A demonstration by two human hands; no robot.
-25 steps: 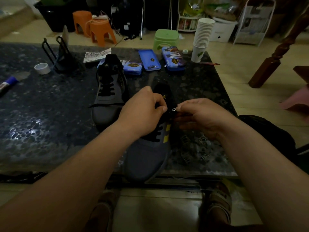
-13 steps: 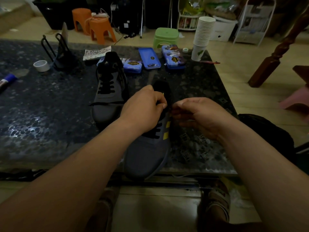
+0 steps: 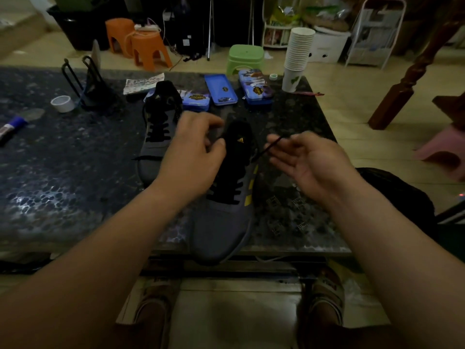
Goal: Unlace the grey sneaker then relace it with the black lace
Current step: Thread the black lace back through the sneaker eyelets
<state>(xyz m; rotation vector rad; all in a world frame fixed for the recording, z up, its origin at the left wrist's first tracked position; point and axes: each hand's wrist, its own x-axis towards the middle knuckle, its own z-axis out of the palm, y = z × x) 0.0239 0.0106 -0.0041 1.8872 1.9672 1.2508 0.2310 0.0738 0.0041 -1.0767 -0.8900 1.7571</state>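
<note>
At the near edge of the table point(image 3: 63, 177), the grey sneaker point(image 3: 221, 222) lies between the two forearms with its toe toward the person and slightly past the table edge. The black lace point(image 3: 264, 152) crosses the lower eyelet rows. The rows beside the tongue point(image 3: 239, 137) look unthreaded, and one free end rises to the right. The left hand point(image 3: 193, 159) is curled over the upper left side of the sneaker. Its thumb and forefinger are pressed together beside the tongue, and a thin dark strand at that pinch suggests it holds the other lace end. The right hand point(image 3: 309, 159) is turned palm-up with the fingers nearly straight. The free end lies across its fingertips point(image 3: 276, 159), but it cannot be told whether the thumb clamps it. A second sneaker point(image 3: 158, 147), fully laced in black, sits just beside the first on the left. Judgement: work is at the top eyelets. Nothing shows whether the lace is being drawn out or threaded in. Either way, the next move requires a firm pinch on the right-hand end close to its tip. The end must then be aimed at the correct eyelet while the left hand steadies the upper. A loose hold risks dropping the end or skipping a row.
</note>
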